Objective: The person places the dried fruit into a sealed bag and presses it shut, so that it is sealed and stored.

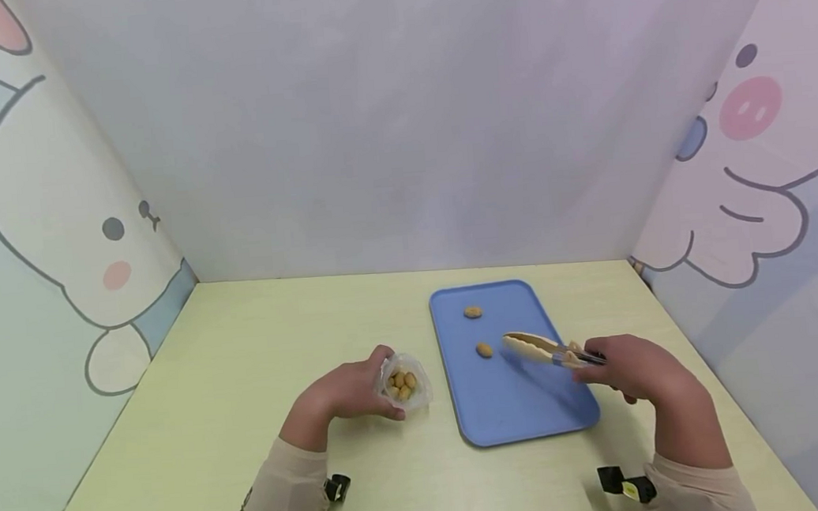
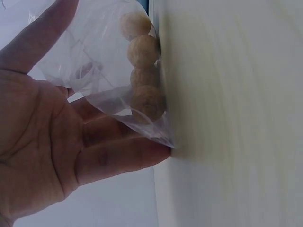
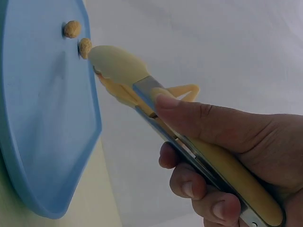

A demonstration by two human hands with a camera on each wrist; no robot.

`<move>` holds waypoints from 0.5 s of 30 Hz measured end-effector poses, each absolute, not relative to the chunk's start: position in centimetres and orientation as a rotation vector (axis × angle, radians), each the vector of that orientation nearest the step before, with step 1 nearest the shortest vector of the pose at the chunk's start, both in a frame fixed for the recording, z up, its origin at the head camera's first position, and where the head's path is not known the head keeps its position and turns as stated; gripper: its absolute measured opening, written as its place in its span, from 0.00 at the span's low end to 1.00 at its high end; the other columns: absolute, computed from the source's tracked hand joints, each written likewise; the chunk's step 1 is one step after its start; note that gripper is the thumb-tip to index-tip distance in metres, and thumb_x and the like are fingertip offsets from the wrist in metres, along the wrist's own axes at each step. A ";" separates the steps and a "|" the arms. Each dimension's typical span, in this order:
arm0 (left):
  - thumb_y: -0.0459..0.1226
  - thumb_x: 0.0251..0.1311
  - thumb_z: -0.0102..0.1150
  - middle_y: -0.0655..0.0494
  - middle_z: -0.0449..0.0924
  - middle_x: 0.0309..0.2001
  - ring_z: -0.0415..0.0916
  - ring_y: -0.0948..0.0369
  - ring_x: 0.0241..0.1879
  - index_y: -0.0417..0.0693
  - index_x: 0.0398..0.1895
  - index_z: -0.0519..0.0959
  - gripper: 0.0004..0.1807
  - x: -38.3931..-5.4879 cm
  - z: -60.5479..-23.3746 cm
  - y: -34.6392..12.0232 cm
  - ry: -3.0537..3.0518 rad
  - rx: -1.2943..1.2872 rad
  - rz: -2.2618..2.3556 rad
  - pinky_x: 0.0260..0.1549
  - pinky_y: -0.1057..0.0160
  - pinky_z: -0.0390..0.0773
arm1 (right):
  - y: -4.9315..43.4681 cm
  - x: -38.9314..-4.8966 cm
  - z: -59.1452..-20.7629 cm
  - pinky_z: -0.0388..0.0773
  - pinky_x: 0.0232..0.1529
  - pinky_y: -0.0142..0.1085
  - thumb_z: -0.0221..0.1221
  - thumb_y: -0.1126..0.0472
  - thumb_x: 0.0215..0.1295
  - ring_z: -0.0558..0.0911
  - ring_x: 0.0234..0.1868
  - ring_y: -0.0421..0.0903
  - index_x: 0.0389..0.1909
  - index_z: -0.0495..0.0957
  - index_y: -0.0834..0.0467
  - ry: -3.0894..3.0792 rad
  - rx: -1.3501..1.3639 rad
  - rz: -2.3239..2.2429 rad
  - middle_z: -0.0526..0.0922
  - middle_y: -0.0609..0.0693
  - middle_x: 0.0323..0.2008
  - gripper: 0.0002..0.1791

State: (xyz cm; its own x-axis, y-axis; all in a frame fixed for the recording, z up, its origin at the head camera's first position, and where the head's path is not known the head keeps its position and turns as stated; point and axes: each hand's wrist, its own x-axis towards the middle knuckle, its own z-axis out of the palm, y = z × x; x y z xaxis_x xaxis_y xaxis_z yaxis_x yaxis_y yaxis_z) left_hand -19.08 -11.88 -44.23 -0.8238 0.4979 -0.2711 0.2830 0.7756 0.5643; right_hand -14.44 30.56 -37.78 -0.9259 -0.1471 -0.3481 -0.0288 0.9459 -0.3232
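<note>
My left hand (image 1: 347, 388) holds a clear plastic bag (image 1: 424, 385) upright on the table, thumb and fingers curved round its side. Several tan, rough-skinned nuts that look like walnuts (image 2: 147, 101) lie at the bottom of the bag. On the blue tray (image 1: 505, 411) lie two more such nuts, a farther nut (image 1: 473, 312) and a nearer nut (image 1: 484, 350). In my right hand (image 1: 630, 363) I grip tongs with cream tips (image 3: 116, 64). Those tips hang over the tray, right of the nearer nut, with nothing seen between them.
A pale yellow table (image 1: 265, 337) bears the tray and the bag. At the back stands a plain light wall (image 1: 400, 129), and cartoon-printed panels (image 1: 767, 183) flank both sides. The tray has a low raised rim.
</note>
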 end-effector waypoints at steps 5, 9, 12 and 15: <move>0.61 0.41 0.75 0.57 0.75 0.37 0.72 0.59 0.34 0.57 0.65 0.57 0.51 -19.1 -44.4 -12.0 2.564 0.591 0.717 0.39 0.55 0.71 | 30.5 -14.5 -37.9 0.66 0.22 0.39 0.61 0.38 0.62 0.72 0.14 0.45 0.35 0.72 0.52 2.775 -0.172 -0.464 0.70 0.48 0.22 0.21; 0.61 0.41 0.75 0.56 0.75 0.37 0.73 0.58 0.34 0.57 0.65 0.57 0.52 -19.1 -44.4 -12.0 2.564 0.591 0.721 0.39 0.55 0.71 | 30.3 -14.5 -37.8 0.66 0.22 0.39 0.59 0.34 0.61 0.71 0.14 0.45 0.36 0.72 0.51 2.794 -0.192 -0.496 0.69 0.47 0.21 0.23; 0.60 0.41 0.75 0.56 0.75 0.36 0.72 0.58 0.34 0.57 0.65 0.56 0.51 -19.2 -44.5 -12.0 2.562 0.593 0.722 0.39 0.55 0.71 | 30.0 -14.4 -37.5 0.66 0.22 0.39 0.58 0.33 0.61 0.70 0.15 0.44 0.35 0.72 0.50 2.800 -0.187 -0.540 0.67 0.47 0.20 0.24; 0.60 0.42 0.75 0.56 0.74 0.36 0.72 0.58 0.34 0.57 0.65 0.56 0.51 -19.2 -44.5 -12.0 2.561 0.594 0.721 0.38 0.55 0.71 | 29.8 -14.4 -37.3 0.65 0.21 0.39 0.56 0.33 0.63 0.69 0.15 0.44 0.34 0.71 0.50 2.814 -0.205 -0.565 0.66 0.47 0.20 0.24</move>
State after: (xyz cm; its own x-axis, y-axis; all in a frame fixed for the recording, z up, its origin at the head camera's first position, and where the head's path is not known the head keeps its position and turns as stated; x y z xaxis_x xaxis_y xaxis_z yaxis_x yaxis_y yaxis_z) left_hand -19.21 -11.96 -44.51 -0.8238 0.4990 -0.2689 0.2853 0.7750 0.5639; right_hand -14.36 29.75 -37.28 -0.9554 -0.1879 -0.2276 -0.0856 0.9144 -0.3956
